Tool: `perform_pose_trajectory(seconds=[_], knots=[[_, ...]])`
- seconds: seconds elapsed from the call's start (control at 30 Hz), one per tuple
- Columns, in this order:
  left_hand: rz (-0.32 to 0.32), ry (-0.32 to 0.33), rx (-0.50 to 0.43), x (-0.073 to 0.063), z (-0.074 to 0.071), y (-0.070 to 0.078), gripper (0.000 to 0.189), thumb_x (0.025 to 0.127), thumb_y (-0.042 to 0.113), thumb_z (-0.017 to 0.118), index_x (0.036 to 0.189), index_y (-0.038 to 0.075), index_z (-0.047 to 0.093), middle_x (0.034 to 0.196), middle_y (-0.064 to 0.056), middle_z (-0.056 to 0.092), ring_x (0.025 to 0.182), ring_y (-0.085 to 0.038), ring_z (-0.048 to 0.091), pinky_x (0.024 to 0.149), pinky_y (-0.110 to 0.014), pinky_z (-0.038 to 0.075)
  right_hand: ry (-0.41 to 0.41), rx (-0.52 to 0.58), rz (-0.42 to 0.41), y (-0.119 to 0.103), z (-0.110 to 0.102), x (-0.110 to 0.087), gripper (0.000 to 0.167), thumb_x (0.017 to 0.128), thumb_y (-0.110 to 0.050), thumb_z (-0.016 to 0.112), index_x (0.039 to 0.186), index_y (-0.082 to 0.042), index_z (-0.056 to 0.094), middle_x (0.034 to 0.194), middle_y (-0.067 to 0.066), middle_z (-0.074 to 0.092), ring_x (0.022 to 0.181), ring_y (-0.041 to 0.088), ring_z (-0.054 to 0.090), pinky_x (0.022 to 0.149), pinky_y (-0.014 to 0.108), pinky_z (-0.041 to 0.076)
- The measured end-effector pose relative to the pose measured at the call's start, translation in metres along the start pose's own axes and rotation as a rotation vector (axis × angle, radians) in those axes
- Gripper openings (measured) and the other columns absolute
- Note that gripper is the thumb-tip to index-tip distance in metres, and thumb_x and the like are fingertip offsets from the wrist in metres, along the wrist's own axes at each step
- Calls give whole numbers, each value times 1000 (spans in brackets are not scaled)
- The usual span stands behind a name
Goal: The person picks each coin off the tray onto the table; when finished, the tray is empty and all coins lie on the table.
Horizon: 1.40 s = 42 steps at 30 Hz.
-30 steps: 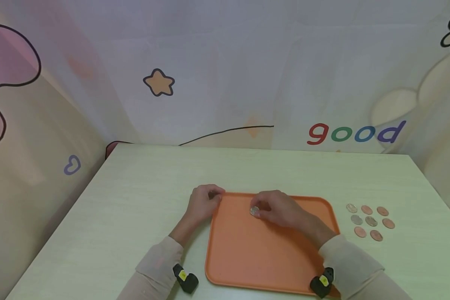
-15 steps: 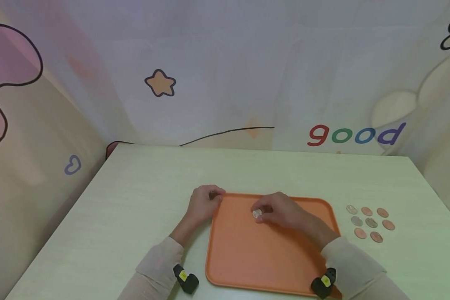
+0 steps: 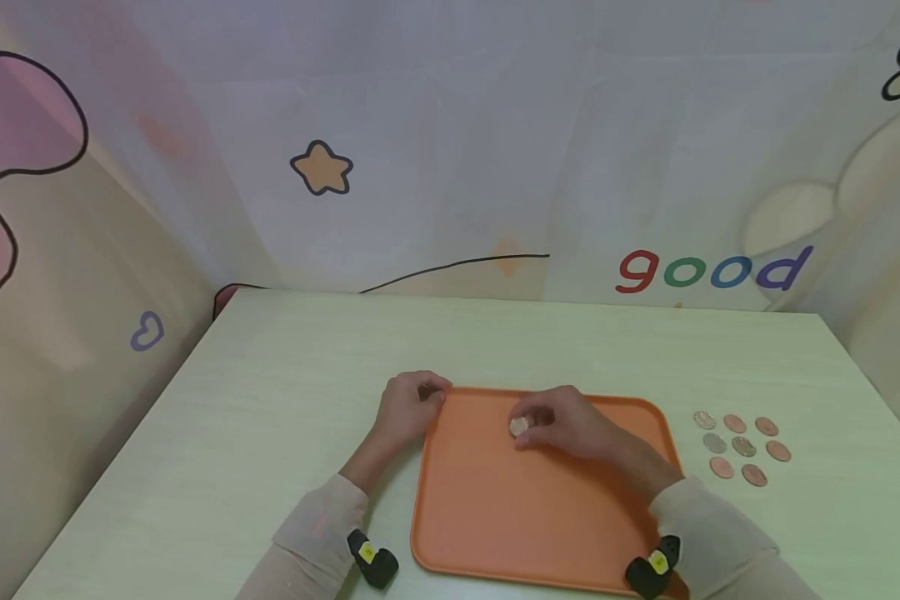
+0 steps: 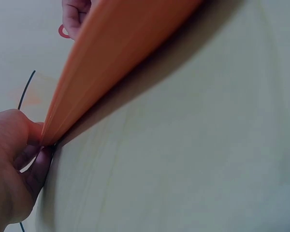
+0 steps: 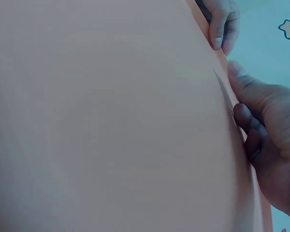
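Note:
An orange tray (image 3: 480,517) lies on the table in the head view. At its far left corner my left hand (image 3: 405,410) pinches the rim between thumb and fingers; the left wrist view shows these fingers (image 4: 37,169) at the corner. My right hand (image 3: 570,425) is over the far half of the tray and pinches a silver coin (image 3: 519,427) by its edge, its face turned toward the head camera. Whether the coin touches the tray I cannot tell. In the right wrist view, the curled right hand (image 5: 278,130) is close to the tray's surface.
Several coins (image 3: 743,446), some silver and some copper-coloured, lie flat in loose rows on the pale table (image 3: 307,350), to the right of the tray. A printed cloth backdrop (image 3: 457,167) stands behind the table.
My right hand has shifted slightly to the right with the coin, and the coin's face has turned and looks brighter. The left hand has stayed at the tray corner.

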<state>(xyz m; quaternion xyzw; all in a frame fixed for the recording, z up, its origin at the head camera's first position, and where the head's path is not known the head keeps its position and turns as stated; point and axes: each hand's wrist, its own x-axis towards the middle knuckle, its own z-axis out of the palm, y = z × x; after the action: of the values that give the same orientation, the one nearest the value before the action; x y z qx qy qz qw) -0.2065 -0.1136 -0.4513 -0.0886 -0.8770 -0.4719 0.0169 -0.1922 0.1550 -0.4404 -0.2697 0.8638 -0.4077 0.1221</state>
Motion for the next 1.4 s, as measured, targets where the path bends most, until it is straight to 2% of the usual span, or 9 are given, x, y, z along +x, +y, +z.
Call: perform_pose_trajectory(seconds=[0.23, 0.53, 0.77, 0.97, 1.1, 1.4], knots=[[15, -3, -4, -1, 0, 1, 17, 92, -1, 65, 99, 6, 79, 102, -11, 79, 95, -28, 73, 89, -45, 58, 47, 106, 44, 3, -2, -5, 29, 87, -17, 81, 112, -5, 75, 90, 4, 70, 80, 10, 56, 69, 19, 49], [13, 4, 2, 0, 0, 0, 18, 91, -1, 65, 98, 7, 79, 102, -10, 79, 95, -26, 72, 89, -44, 58, 89, 184, 81, -2, -8, -9, 32, 86, -15, 81, 114, -2, 73, 88, 5, 68, 78, 10, 57, 66, 19, 49], [32, 5, 7, 0, -1, 0, 18, 91, -2, 64, 97, 5, 79, 101, -11, 79, 94, -27, 72, 88, -44, 58, 147, 159, 137, -8, -17, -18, 32, 86, -14, 81, 115, -2, 74, 93, 7, 73, 80, 12, 60, 66, 20, 52], [35, -2, 18, 0, -1, -1, 18, 91, -1, 64, 98, 5, 79, 101, -12, 79, 94, -27, 72, 88, -45, 58, 218, 155, 190, -8, -28, -34, 34, 86, -16, 81, 116, -1, 73, 93, 10, 73, 80, 11, 62, 66, 21, 55], [46, 9, 29, 0, 1, -2, 17, 91, -1, 64, 97, 4, 79, 100, -12, 79, 92, -26, 72, 86, -43, 58, 258, 154, 215, -4, -36, -47, 34, 87, -17, 81, 116, -2, 74, 90, 5, 70, 80, 10, 63, 68, 20, 56], [20, 4, 14, -1, 0, 1, 17, 92, 0, 64, 98, 5, 79, 102, -11, 79, 95, -27, 72, 89, -45, 58, 301, 196, 165, 6, -57, -74, 37, 89, -12, 78, 120, 6, 69, 86, -15, 69, 80, 2, 69, 74, 19, 59]])
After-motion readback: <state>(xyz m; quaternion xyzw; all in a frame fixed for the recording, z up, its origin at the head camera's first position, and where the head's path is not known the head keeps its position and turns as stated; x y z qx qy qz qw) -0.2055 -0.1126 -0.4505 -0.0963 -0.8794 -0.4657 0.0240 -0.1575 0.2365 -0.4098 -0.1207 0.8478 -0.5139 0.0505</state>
